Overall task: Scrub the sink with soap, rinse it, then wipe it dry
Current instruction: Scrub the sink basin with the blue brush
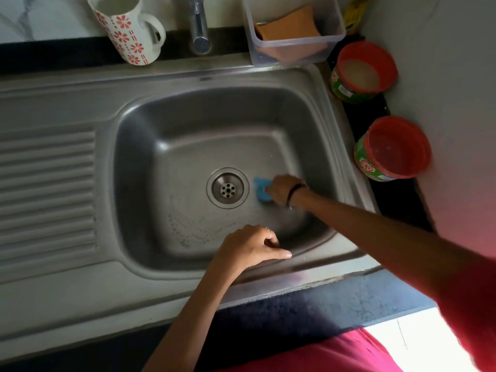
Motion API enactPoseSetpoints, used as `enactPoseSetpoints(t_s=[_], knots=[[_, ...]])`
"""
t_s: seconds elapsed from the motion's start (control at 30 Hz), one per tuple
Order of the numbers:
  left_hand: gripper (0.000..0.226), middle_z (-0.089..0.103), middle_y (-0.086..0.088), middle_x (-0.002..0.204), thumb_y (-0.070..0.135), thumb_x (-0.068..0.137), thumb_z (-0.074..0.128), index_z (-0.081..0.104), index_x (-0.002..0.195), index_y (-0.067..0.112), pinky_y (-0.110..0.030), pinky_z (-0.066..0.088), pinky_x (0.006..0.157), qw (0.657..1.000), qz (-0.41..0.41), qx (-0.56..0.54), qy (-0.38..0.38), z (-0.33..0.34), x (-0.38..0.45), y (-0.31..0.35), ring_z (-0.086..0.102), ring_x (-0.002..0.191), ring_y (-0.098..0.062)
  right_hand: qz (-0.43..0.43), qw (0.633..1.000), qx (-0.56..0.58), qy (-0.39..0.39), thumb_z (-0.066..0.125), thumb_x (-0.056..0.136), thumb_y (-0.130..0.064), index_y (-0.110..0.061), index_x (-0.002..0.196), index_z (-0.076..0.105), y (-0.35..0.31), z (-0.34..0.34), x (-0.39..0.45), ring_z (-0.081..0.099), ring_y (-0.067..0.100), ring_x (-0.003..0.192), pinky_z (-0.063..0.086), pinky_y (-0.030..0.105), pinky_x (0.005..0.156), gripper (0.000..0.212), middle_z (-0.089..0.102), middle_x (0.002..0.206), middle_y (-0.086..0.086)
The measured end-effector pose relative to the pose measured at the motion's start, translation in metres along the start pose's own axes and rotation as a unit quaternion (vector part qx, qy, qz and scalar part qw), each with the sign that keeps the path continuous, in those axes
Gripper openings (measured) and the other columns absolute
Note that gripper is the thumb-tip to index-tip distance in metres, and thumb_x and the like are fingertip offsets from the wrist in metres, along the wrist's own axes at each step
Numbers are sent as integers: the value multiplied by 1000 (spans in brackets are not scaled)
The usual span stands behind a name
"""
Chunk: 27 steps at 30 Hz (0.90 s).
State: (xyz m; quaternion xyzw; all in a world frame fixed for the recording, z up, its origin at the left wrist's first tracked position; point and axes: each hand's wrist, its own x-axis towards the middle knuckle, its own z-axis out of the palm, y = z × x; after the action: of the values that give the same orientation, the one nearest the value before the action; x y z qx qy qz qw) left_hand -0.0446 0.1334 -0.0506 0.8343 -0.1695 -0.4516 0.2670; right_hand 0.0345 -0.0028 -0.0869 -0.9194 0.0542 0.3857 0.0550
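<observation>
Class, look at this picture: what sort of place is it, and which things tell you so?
Most likely a home kitchen: a steel sink with a ribbed drainboard, a floral mug by the tap, and red tubs beside it.

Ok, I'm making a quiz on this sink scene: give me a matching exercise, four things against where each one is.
Things:
1. blue scrubber
2. flowered mug
3. left hand
4. orange sponge

Places:
a. in the clear plastic tub
b. on the sink's front rim
c. left of the tap
d. beside the drain, gripped by the right hand

Pairs: 1-d, 2-c, 3-b, 4-a
</observation>
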Motion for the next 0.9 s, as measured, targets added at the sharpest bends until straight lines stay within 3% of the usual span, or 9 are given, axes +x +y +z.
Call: enactPoseSetpoints(t_s=[0.17, 0.37, 0.43, 0.57, 0.7, 0.8, 0.9], knots=[[41, 59, 10, 74, 59, 76, 62, 67, 95, 24, -25, 39, 66, 1000, 3, -2, -9, 0, 6, 5, 57, 74, -11, 31, 990, 128, 55, 41, 97, -34, 0, 127, 49, 1, -32, 47, 55, 31, 114, 43, 31, 88, 46, 56, 128, 19], [38, 62, 5, 72, 61, 74, 63, 66, 89, 26, -27, 42, 69, 1000, -8, -6, -18, 4, 13, 3, 58, 73, -14, -2, 999, -10, -50, 36, 100, -31, -5, 130, 48, 27, 28, -21, 53, 29, 116, 43, 32, 94, 42, 52, 131, 16], [37, 64, 5, 73, 61, 72, 65, 66, 86, 26, -28, 44, 69, 999, -18, -20, -22, 4, 16, 3, 59, 71, -14, -14, 999, -37, -21, 34, 101, -32, -7, 133, 46, 28, 27, -20, 51, 30, 120, 42, 34, 99, 43, 49, 135, 15], [40, 57, 10, 62, 60, 69, 68, 68, 87, 25, -24, 39, 61, 998, -29, -43, -28, 3, 18, 3, 52, 59, -8, -3, 994, 69, 83, 37, 99, -34, -4, 137, 41, 16, -18, 42, 43, 29, 129, 32, 32, 106, 48, 43, 143, 13], [41, 69, 4, 79, 62, 68, 68, 69, 87, 26, -25, 42, 65, 998, -35, -45, -29, 1, 20, 3, 62, 74, -12, 19, 993, 80, 87, 33, 100, -32, -10, 140, 39, 24, -45, 83, 42, 33, 129, 33, 35, 107, 47, 39, 146, 15], [40, 70, 2, 82, 62, 68, 67, 67, 84, 26, -26, 42, 67, 998, -40, -43, -35, 1, 20, 2, 62, 76, -14, 19, 999, -22, 44, 32, 99, -28, -11, 139, 41, 47, 3, 51, 45, 28, 128, 37, 37, 107, 45, 45, 142, 7], [42, 70, -1, 80, 61, 69, 67, 69, 86, 23, -25, 41, 65, 997, -41, -45, -46, 1, 19, 3, 58, 67, -12, 31, 999, -34, -20, 36, 95, -34, -17, 134, 48, 58, 58, 16, 51, 27, 122, 45, 40, 100, 45, 53, 136, 6]])
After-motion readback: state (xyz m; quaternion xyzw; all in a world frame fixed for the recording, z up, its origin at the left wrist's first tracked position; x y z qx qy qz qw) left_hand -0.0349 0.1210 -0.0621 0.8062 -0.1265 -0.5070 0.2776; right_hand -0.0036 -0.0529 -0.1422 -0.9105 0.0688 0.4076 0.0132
